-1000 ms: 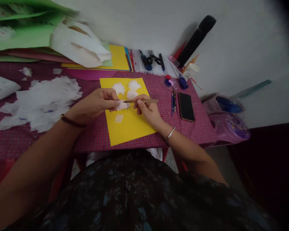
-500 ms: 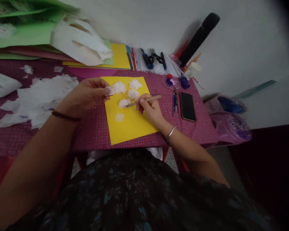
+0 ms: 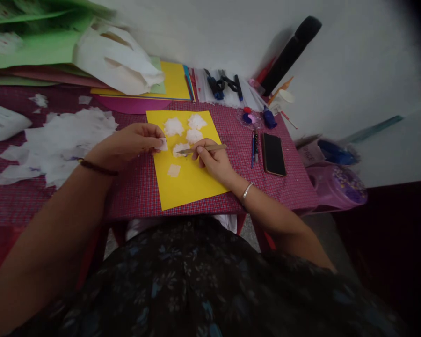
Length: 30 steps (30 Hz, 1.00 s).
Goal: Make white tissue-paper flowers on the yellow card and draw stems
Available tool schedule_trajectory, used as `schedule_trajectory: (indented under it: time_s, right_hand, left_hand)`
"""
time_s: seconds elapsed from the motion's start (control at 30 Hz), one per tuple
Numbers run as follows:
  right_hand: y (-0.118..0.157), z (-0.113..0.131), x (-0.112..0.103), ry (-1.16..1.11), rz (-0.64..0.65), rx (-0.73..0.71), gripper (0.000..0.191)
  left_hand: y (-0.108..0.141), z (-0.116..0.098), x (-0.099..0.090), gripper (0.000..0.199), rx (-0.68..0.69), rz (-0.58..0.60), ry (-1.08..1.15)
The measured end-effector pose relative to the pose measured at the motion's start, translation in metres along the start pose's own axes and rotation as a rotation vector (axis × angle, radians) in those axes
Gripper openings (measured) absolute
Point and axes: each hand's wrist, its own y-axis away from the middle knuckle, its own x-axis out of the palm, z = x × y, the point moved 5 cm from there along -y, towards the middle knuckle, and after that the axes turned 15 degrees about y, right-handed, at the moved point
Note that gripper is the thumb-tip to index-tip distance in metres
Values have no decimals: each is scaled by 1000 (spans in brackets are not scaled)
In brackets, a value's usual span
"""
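Left hand (image 3: 136, 139) pinches small paper piece (image 3: 162, 144) at left edge of yellow sheet (image 3: 182, 189); right hand (image 3: 214, 160) pinches stick (image 3: 216, 147), tip at lowest white tuft (image 3: 177, 150) on sheet; light stick pressure, paper held by edge, likely best

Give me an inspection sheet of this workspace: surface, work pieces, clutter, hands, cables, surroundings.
Surface: red checked tablecloth, with a yellow sheet lying at a slant.
Work pieces: four fluffy white clusters and a small pale square on the sheet.
Clutter: heap of white paper pieces at left; smartphone and two pen-like sticks at right.
Left hand: fingertip grip on a white scrap.
Right hand: grip on a thin tan stick, tip at the nearest cluster; contact unclear.
Cables: nothing seen that is clearly one.
Surroundings: pale wall behind; pink container beyond the right edge.
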Motion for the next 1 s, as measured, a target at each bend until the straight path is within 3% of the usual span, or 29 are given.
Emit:
schedule_trajectory:
  time_s: [0.2,0.47,0.77,0.9,1.0]
  right_hand:
    - [-1,-1,-2,-13,-23,22,32]
    - [0,0,2,50,43,62,32]
    - [-4,-4,0,34,-7,73,23]
    - [-4,-4,-1,36,-21,86,21]
    - [-5,-6,-1,37,-16,76,22]
  left_hand:
    - [-5,4,3,24,-9,28,-118]
    - [-7,7,-5,26,-14,8,-250]
    - [-12,9,-9,30,25,50,-309]
    - [-13,8,0,30,65,110,-328]
    - [-18,8,11,33,107,91,-374]
